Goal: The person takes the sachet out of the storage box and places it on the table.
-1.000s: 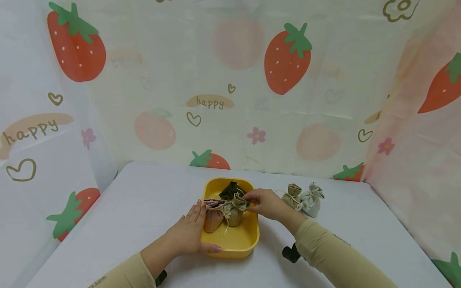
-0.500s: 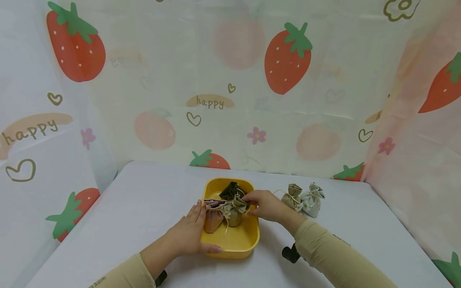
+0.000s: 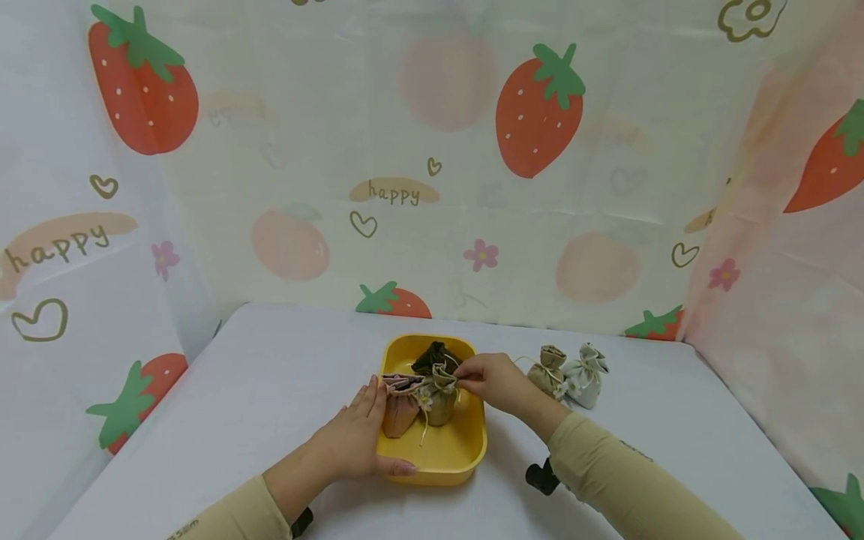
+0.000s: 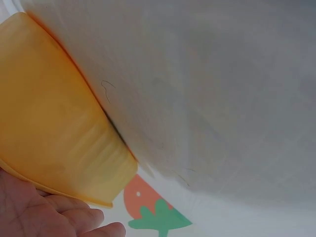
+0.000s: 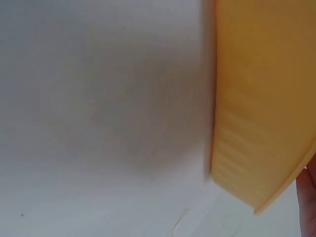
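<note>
A yellow plastic tub [image 3: 442, 454] stands on the table with 3 small drawstring pouches inside. They are a pink pouch [image 3: 401, 415] at the left, an olive-green pouch [image 3: 440, 405] beside it and a dark green pouch [image 3: 432, 358] behind. My left hand [image 3: 347, 435] rests along the tub's left rim, fingers straight, thumb over the near edge; its fingers touch the outer wall in the left wrist view. With thumb and fingertips, my right hand [image 3: 496, 381] pinches the olive-green pouch at its gathered top. The right wrist view shows mostly the tub's outer wall [image 5: 266, 103].
Right of the tub, behind my right wrist, a beige pouch [image 3: 548, 367] and a white pouch [image 3: 586, 379] stand side by side on the white table [image 3: 297, 360]. A strawberry-print curtain [image 3: 466, 210] hangs behind and at both sides.
My right fingertips have shifted slightly left and closer together at the olive-green pouch's top, and its ruffle has moved a little. The left hand and the tub have stayed in place.
</note>
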A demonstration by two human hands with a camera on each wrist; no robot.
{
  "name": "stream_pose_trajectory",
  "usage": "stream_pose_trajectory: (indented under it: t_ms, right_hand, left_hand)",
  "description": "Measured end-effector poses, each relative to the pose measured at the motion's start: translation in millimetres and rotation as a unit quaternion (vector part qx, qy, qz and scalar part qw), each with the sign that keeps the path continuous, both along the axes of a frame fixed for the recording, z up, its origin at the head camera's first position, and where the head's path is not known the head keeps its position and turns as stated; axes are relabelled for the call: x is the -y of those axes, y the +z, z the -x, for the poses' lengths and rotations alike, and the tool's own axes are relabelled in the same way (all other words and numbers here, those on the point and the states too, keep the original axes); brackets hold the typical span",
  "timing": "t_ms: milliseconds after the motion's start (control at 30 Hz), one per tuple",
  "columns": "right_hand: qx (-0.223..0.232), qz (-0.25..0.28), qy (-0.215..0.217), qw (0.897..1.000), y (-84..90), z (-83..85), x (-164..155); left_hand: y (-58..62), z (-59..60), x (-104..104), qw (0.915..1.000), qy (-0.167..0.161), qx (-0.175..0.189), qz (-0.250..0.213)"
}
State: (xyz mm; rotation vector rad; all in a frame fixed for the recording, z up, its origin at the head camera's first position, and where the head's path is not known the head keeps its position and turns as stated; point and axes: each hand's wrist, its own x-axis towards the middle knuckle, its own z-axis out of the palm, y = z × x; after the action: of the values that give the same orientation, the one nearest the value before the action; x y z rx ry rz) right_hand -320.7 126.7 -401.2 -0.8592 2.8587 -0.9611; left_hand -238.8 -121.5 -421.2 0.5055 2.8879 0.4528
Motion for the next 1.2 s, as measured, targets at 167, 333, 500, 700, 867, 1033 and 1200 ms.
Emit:
stream_pose_trajectory:
  t_ms: [167,333,500,700,867,1033,1200]
  right_hand:
    - [-0.015,-0.001,-0.026,1.0,2.1,-1.7,2.7]
    - [-0.036,0.006,-0.049,0.998,3.5,-4.1,2.5]
    - [-0.045,0.019,-0.056,0.997,5.8,-5.9,0.4]
    - [-0.045,0.024,-0.062,0.997,11.5,-7.9,-2.0]
    - [-0.039,0.028,-0.082,0.996,17.6,-9.6,-5.2]
    - [-0.052,0.045,-0.077,0.995,26.4,-11.2,-10.5]
    - [-0.062,0.065,-0.071,0.993,36.5,-13.0,-17.4]
  left_hand:
    - [0.3,-0.5,-0.1,1.0,0.0,0.001,-0.001]
    - [0.5,-1.1,-0.1,1.0,-0.002,-0.001,0.001]
    - [0.2,-0.8,-0.8,0.9999,-0.006,-0.008,0.002]
    - [0.7,-0.6,-1.3,0.9999,-0.007,-0.012,0.001]
    - [1.0,-0.7,-0.8,0.9999,-0.006,-0.011,0.003]
    - [1.4,-1.8,-0.5,0.9998,-0.008,-0.015,0.007]
    - [2.0,-3.1,-0.3,0.9998,-0.008,-0.017,0.003]
